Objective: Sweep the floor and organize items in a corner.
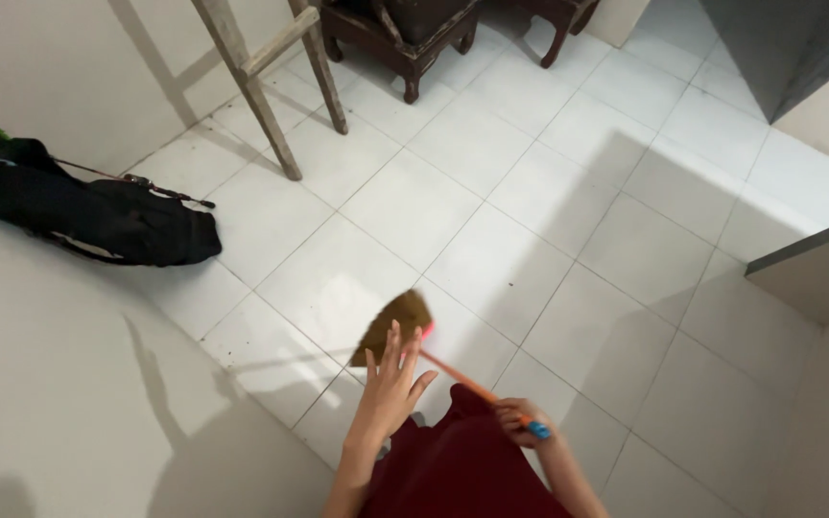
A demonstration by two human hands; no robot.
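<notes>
White square floor tiles [530,192] fill most of the frame, crossed by dark grout lines and patches of shadow. Pale walls close in at the left and right edges, so the view looks down into a narrow spot. At the upper middle a wooden ladder [271,91] stands with its legs on the tiles, apparently leaning toward the left wall. Dark wooden furniture [405,38] sits along the top edge on short legs. A black bag [98,216] lies slumped at the left wall's foot, out of the open floor. Low in the centre, the broom [405,321] angles down with its brown bristles on the tiles. The right hand [520,424] is closed around its orange handle near the blue end. The left hand [395,379] hovers open, fingers spread, holding nothing.
</notes>
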